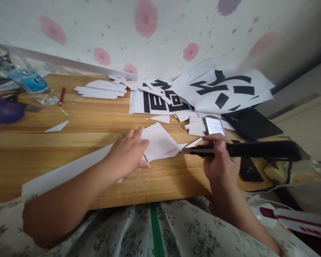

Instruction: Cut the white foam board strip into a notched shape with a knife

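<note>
My left hand [128, 148] lies across a white board [159, 141], fingers spread, pressing on it. A long white strip [69, 169] runs out from under that wrist toward the lower left. Wrapped in my right hand [222, 159] is a long black-handled cutter [262, 150]. Its pale, narrow tip points left, close to the board's right corner; whether it touches cannot be told. Thin white slivers lie around that tip. A small dark edge shows by my left fingers, too covered to name.
Cut white strips [101, 89] are stacked at the back. Sheets with black characters [224, 89] lean by the wall. A lit phone [215, 126], a black mouse [248, 169], a plastic bottle [33, 82], a red pen [62, 96] and a purple object [4, 107] are around.
</note>
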### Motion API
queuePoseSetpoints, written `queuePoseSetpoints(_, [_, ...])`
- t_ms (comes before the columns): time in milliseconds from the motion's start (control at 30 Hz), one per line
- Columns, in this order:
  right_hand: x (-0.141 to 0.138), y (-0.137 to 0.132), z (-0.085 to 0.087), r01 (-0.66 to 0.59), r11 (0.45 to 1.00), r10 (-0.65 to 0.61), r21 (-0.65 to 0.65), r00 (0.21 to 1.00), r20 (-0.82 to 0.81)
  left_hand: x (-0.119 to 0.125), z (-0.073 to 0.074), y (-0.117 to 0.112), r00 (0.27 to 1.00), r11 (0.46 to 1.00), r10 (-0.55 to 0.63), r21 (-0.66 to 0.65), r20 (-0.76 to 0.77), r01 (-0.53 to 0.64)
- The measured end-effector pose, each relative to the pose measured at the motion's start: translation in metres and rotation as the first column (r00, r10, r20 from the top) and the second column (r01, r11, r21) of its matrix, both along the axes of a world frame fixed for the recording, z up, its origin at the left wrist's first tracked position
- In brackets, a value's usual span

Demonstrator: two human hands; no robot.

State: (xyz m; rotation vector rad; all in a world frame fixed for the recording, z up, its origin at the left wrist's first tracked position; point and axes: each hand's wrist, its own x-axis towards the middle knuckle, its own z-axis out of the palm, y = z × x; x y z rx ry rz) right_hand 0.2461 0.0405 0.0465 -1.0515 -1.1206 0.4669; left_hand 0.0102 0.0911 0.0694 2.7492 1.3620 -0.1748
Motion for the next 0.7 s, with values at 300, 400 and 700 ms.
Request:
queuePoseSetpoints(300, [-0.041, 0.005, -0.009, -0.057, 0.996, 0.081, -0.069, 0.893, 0.442, 0.000, -0.001, -0.025, 0.967, 0.969, -0.245, -0.053, -0.063, 0.242])
queuePoseSetpoints(400, [-0.048, 0.003, -0.008, -0.080, 0.995, 0.095, -0.052, 0.851, 0.517, 0.003, -0.008, -0.030, 0.957, 0.966, -0.258, -0.059, -0.132, 0.253])
queuePoseSetpoints(700, [-0.061, -0.008, 0.001, -0.040, 0.989, 0.120, -0.146, 0.792, 0.598, 0.006, -0.024, -0.034, 0.959, 0.960, -0.266, 0.068, -0.096, 0.273])
